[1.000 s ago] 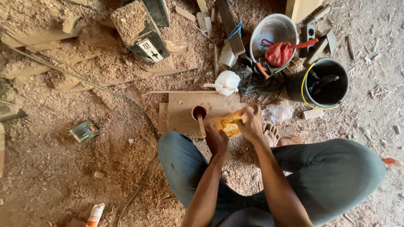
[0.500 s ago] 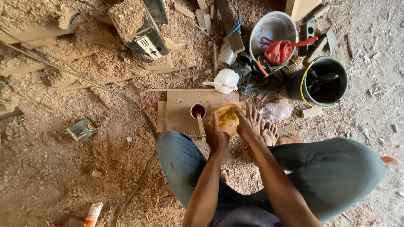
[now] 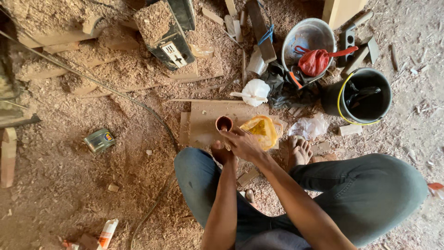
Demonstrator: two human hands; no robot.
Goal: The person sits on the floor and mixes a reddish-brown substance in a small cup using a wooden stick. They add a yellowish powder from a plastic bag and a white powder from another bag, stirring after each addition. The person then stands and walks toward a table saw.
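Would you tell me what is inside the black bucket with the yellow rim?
Inside the black bucket lie dark tools, perhaps a handle; its bottom is in shadow and cannot be made out.

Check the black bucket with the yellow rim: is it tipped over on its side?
No, the black bucket stands upright on the sawdust floor, its open mouth facing up toward the camera with dark tools inside.
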